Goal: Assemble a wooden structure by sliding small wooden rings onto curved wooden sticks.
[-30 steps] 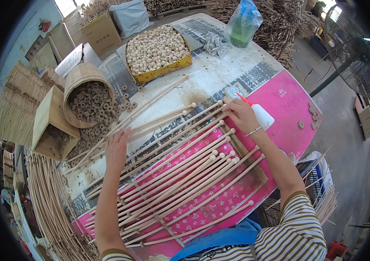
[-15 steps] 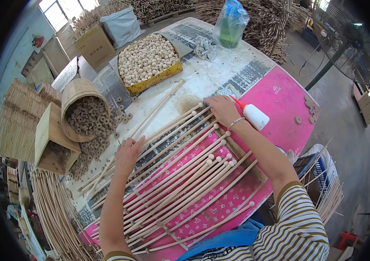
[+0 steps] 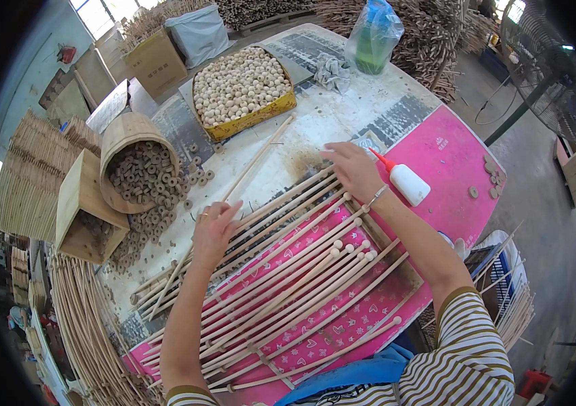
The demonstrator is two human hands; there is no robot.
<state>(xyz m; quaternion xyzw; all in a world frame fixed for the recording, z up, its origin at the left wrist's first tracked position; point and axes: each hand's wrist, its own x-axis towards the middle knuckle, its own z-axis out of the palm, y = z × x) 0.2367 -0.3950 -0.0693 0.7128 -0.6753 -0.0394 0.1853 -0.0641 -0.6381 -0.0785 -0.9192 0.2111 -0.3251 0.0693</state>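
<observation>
Many slim wooden sticks [image 3: 281, 260] lie side by side across the table, several with round wooden balls [image 3: 338, 244] on their right ends. My left hand [image 3: 215, 233] is over the far sticks, its thumb and fingers apart, beside a lone stick [image 3: 259, 160] slanting away to the far side. Whether it touches that stick is unclear. At the right ends of the far sticks, my right hand [image 3: 355, 172] has its fingers stretched out and spread. A white glue bottle [image 3: 409, 185] with a red nozzle lies just right of it.
A yellow box of wooden balls [image 3: 244, 88] stands at the far side. On the left, a tipped wooden bucket [image 3: 115, 145] spills small rings [image 3: 142, 177] beside a wooden box [image 3: 85, 203]. A bagged green bottle [image 3: 372, 47] stands far back; a fan [image 3: 545, 74] is at the right.
One of the two slanting sticks has left its place on the white surface. The far sticks' ends now sit further right, near my right hand, whose fingers have spread. The view shifted slightly.
</observation>
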